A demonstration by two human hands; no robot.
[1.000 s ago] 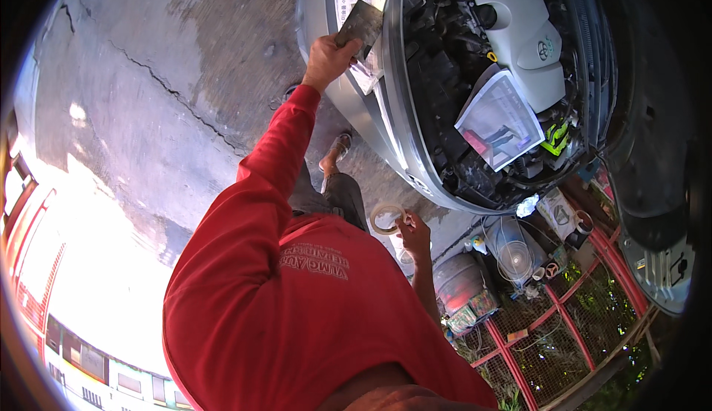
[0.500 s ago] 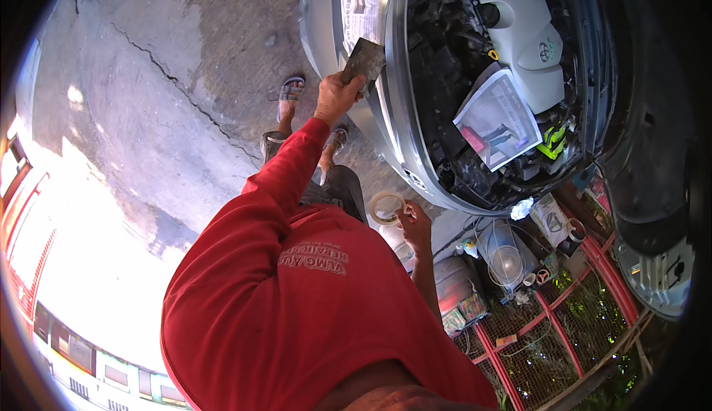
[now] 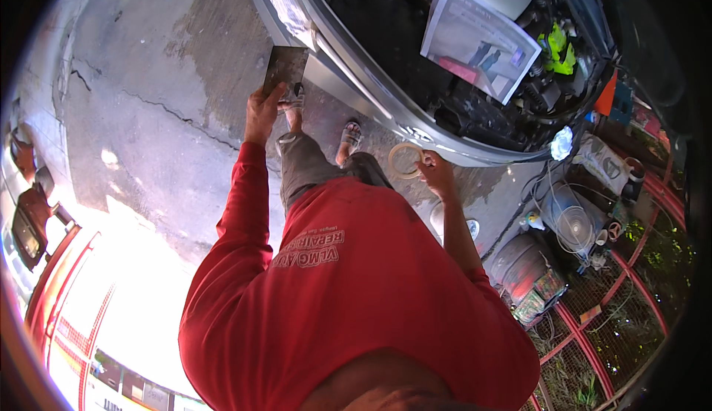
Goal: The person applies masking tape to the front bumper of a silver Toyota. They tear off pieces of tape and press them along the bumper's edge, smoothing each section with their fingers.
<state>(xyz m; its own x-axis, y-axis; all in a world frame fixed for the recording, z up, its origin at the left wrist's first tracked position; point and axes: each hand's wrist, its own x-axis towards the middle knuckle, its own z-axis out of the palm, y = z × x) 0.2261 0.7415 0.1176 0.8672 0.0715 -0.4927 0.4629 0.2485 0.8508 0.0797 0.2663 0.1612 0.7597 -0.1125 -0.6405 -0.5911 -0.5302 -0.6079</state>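
My left hand (image 3: pixel 262 113) is closed round the lower end of a dark, flat rectangular piece (image 3: pixel 285 68); I cannot make out exactly what it is. The piece is held up beside the front of a silver-grey car (image 3: pixel 337 88). In my right hand (image 3: pixel 438 174), between thumb and fingers, is a roll of masking tape (image 3: pixel 392 161), pale and ring-shaped, held near the car's front edge. Printed newspaper (image 3: pixel 285 0) covers part of the car's body. Another printed sheet (image 3: pixel 482 44) lies over the engine bay.
A bright yellow-green item (image 3: pixel 560 49) sits in the engine bay. To the right stand a dark round drum (image 3: pixel 523 263), a fan-like round thing with cables (image 3: pixel 572 222) and a red-framed mesh fence (image 3: pixel 582 337). The cracked concrete floor (image 3: pixel 159 63) stretches left.
My left hand has drawn the dark piece away from the newspaper-covered car body, to the left. The tape roll stays in my right hand. My view has shifted, with the car higher up.
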